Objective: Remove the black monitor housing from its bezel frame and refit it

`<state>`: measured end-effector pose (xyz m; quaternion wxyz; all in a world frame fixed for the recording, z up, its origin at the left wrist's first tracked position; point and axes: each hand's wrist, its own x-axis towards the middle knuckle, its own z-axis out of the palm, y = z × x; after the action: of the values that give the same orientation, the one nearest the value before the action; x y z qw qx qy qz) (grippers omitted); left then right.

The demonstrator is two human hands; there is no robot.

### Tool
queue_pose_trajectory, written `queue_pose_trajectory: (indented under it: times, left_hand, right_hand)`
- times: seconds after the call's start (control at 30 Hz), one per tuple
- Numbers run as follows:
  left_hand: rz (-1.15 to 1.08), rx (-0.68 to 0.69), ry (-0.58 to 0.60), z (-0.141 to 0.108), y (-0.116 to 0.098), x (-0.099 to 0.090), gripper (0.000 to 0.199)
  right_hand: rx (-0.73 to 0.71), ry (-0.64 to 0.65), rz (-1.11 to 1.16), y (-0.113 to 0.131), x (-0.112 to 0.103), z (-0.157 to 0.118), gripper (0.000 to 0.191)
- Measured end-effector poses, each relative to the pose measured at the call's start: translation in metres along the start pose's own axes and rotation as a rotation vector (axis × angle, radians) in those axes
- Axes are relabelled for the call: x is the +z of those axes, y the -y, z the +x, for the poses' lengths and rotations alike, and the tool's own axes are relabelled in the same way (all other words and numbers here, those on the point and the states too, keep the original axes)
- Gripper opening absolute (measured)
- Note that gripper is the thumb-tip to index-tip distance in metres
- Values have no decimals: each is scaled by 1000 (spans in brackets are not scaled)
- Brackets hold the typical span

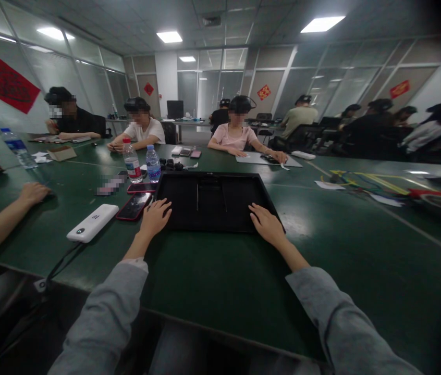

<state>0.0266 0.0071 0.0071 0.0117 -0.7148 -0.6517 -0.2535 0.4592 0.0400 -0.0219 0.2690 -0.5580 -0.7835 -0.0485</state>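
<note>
Your left hand [155, 216] and right hand [266, 224] rest unclenched, fingers extended, on opposite sides of the black tray [213, 213]; a phone [133, 206] lies left of your left hand.

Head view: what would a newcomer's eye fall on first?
Probably the shallow black tray-like panel at centre on the green table, with the left hand at its left side and the right hand at its right. Next, the white block left of the left hand, and the large red decoration at upper left.
</note>
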Motion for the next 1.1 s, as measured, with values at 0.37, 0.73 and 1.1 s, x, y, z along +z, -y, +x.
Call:
queue_pose_trajectory:
  times: [0.37,0.73,1.1]
  left_hand:
    - [-89,-201,-244,6,23,4,52]
    - [-579,-399,-181,18,56,14,49]
    - [-763,-316,-66,15,40,9,54]
  right_hand:
    - [253,-393,-64,-12,-9,-6,57]
    - [467,-164,455,-55,-10,-21,60]
    - [703,-37,790,-57,-55,-64,78]
